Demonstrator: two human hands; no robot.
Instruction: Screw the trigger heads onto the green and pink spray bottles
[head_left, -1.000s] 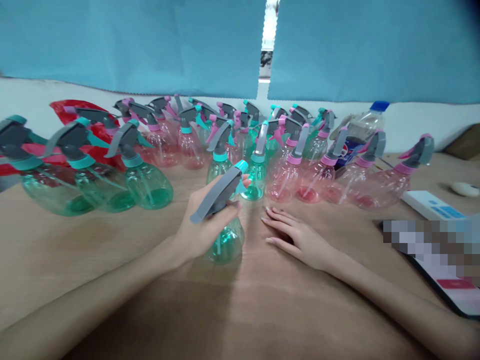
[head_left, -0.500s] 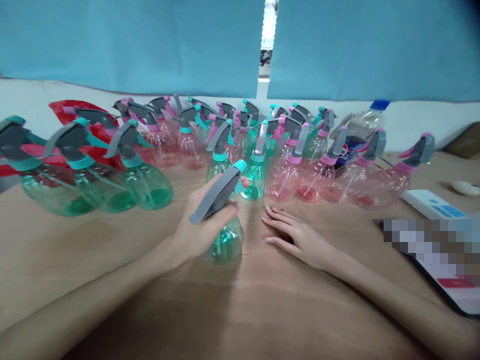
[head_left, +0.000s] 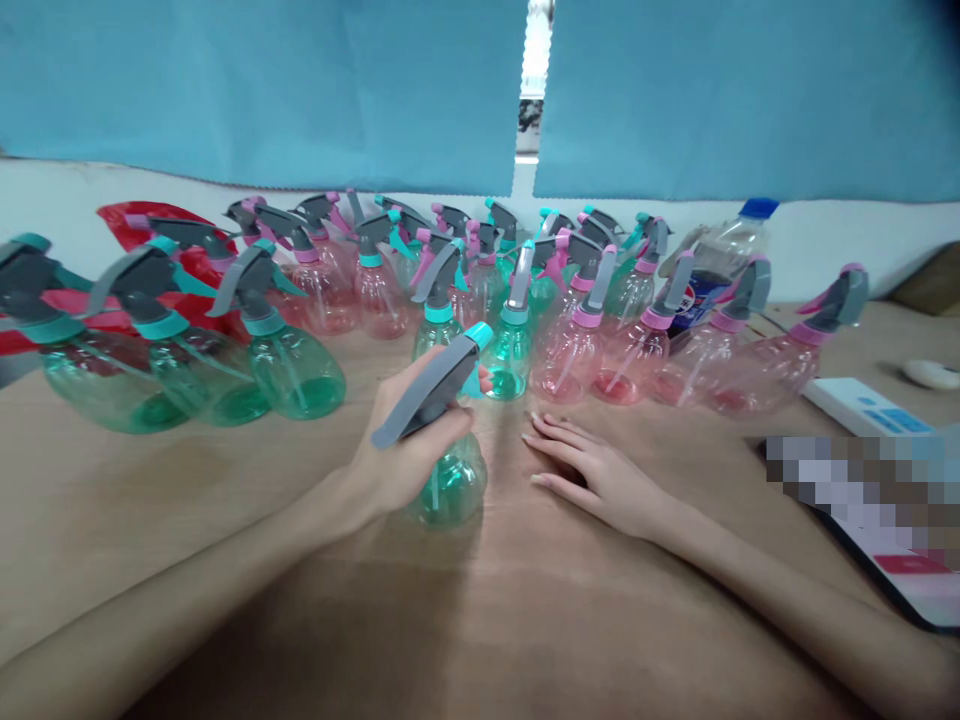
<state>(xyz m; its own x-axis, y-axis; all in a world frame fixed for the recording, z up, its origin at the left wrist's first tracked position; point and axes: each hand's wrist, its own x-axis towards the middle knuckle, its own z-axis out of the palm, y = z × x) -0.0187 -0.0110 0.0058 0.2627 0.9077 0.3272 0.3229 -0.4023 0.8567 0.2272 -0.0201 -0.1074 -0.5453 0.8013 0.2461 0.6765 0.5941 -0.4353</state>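
Left hand (head_left: 397,440): centre of frame; fingers wrapped round the neck of the green spray bottle (head_left: 452,490).
Green spray bottle: just below centre of frame; roughly upright, grey lever slanting, turquoise nozzle toward upper right.
Right hand (head_left: 596,475): right of centre; palm down on the table (head_left: 525,620), fingers slightly spread, thumb apart.
Pink bottles (head_left: 568,365): right of centre, beyond right hand.
Three green bottles (head_left: 296,375): left of frame, side by side.

brown table (head_left: 570,630) beneath green bottles (head_left: 454,485) and pink bottles (head_left: 568,355)
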